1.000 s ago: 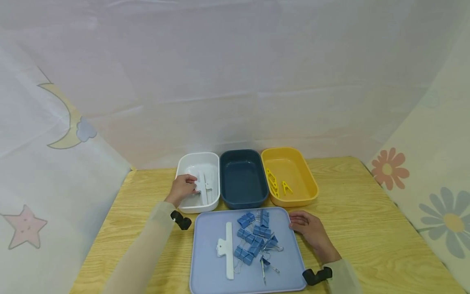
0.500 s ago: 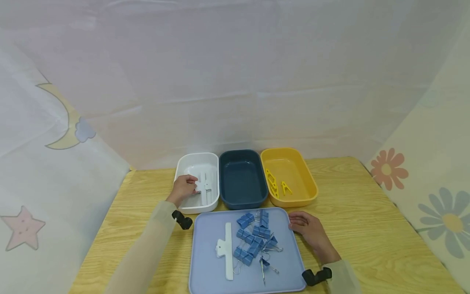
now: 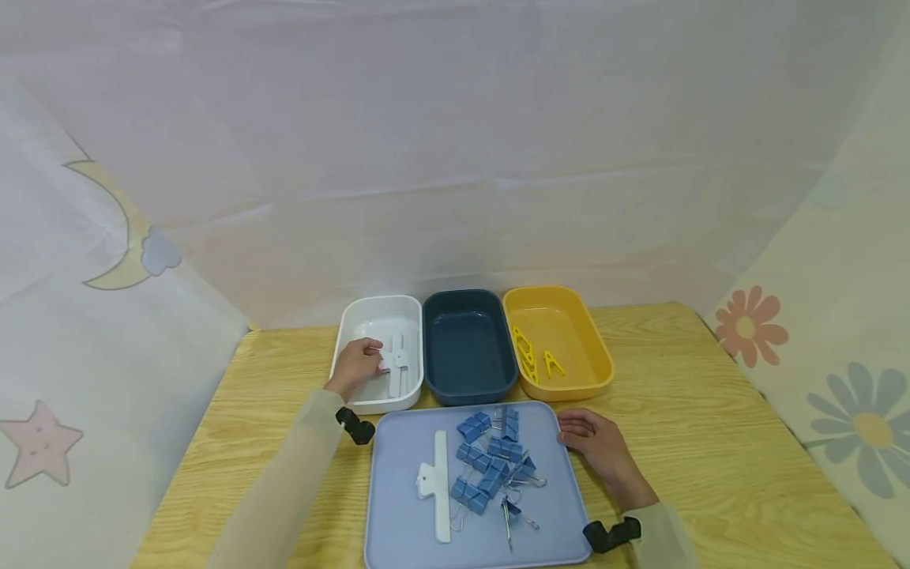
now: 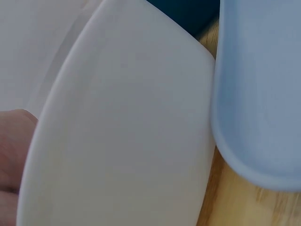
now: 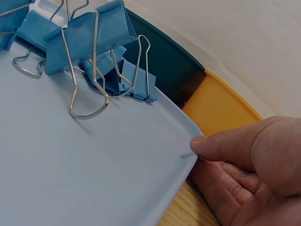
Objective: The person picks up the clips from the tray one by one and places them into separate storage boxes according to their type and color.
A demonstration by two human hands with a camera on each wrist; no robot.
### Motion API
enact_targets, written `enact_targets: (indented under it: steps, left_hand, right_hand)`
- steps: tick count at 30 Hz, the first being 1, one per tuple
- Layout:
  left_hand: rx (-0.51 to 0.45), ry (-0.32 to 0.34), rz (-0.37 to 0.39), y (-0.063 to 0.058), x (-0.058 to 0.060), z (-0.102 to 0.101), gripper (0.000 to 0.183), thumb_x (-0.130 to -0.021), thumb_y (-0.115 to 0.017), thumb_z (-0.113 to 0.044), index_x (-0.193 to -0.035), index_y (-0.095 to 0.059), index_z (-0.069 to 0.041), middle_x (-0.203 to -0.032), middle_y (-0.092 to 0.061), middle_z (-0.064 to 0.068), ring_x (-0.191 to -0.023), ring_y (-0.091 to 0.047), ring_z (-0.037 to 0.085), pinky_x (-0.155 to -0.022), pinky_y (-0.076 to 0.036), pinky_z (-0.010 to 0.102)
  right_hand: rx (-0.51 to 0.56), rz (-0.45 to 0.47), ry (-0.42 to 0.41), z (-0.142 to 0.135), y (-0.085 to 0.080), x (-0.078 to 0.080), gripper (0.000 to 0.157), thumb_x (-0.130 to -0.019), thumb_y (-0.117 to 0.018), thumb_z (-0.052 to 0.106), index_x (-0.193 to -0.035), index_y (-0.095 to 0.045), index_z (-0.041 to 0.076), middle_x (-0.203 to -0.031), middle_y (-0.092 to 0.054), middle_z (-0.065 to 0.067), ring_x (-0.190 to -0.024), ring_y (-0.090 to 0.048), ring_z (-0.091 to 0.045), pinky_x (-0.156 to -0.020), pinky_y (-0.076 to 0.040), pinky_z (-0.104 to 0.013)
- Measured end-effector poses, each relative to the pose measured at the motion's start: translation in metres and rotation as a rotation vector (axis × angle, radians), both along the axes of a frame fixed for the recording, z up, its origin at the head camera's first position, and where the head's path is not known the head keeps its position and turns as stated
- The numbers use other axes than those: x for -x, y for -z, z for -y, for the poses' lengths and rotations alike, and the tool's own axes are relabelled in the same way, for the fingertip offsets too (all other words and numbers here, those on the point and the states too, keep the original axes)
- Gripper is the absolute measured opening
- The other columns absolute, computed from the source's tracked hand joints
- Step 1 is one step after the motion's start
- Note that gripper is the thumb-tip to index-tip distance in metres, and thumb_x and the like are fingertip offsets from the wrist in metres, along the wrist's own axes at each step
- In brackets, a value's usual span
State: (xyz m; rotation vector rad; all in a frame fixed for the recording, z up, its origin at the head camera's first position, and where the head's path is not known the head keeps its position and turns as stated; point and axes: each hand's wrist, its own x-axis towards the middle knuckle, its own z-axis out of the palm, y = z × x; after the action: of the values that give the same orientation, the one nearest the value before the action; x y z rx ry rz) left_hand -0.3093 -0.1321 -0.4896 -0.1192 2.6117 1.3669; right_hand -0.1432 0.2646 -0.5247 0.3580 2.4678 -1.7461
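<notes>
My left hand (image 3: pixel 358 363) reaches over the near left rim of the white bin (image 3: pixel 346 407), its thumb and fingers pinching a white long-bar clip (image 3: pixel 395 382) low in the bin. Another white clip lies against that one. In the left wrist view the bin wall (image 4: pixel 122 117) hides most of the fingers (image 4: pixel 16 146). On the right, my right hand (image 3: pixel 600 446) grips the far right corner of the pale blue tray (image 5: pixel 117 155), thumb on top of the rim and fingers beneath. The tray bears a white long-bar clip (image 3: pixel 441 490) and several blue binder clips (image 5: pixel 91 35).
A dark blue bin (image 3: pixel 471 348) stands between the white bin and a yellow bin (image 3: pixel 572 348) holding a few yellow clothespins (image 3: pixel 552 363). All three stand behind the tray on a wooden table (image 3: pixel 711 442). Hanging cloth (image 3: pixel 455 158) closes off the back and sides.
The clip at my left hand has shifted slightly within the white bin, closer against the other clip. The right hand stays on the tray corner, and the tray's contents have not moved.
</notes>
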Motion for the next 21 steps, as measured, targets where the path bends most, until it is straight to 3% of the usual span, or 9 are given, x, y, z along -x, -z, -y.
enact_targets:
  steps: [11, 17, 21]
  left_hand:
    - [0.079, 0.044, 0.053, -0.003, -0.001, 0.002, 0.046, -0.097, -0.053, -0.025, -0.138, -0.047, -0.004, -0.134, -0.055, 0.02, -0.099, -0.067, 0.028, -0.096, -0.05, 0.042]
    - [0.079, 0.066, 0.053, -0.008, -0.003, 0.004, 0.048, -0.098, -0.052, -0.028, -0.139, -0.045, -0.005, -0.138, -0.051, 0.02, -0.123, -0.052, 0.034, -0.104, -0.045, 0.048]
    - [0.081, 0.077, 0.028, -0.011, -0.005, 0.006, 0.048, -0.098, -0.052, -0.027, -0.139, -0.044, -0.004, -0.138, -0.05, 0.02, -0.127, -0.048, 0.036, -0.106, -0.043, 0.05]
  right_hand:
    - [0.002, -0.005, 0.006, 0.001, 0.0, 0.0, 0.037, -0.088, -0.068, 0.005, -0.124, -0.06, 0.001, -0.121, -0.065, -0.018, -0.102, -0.066, -0.013, -0.08, -0.052, -0.012]
    - [0.004, 0.001, 0.002, -0.001, 0.001, 0.001, 0.037, -0.088, -0.067, 0.006, -0.125, -0.059, 0.001, -0.122, -0.065, -0.017, -0.1, -0.065, -0.009, -0.08, -0.051, -0.012]
    - [-0.004, -0.004, -0.008, -0.002, 0.002, 0.001, 0.038, -0.088, -0.068, 0.008, -0.125, -0.059, 0.001, -0.123, -0.065, -0.018, -0.099, -0.065, -0.008, -0.08, -0.051, -0.012]
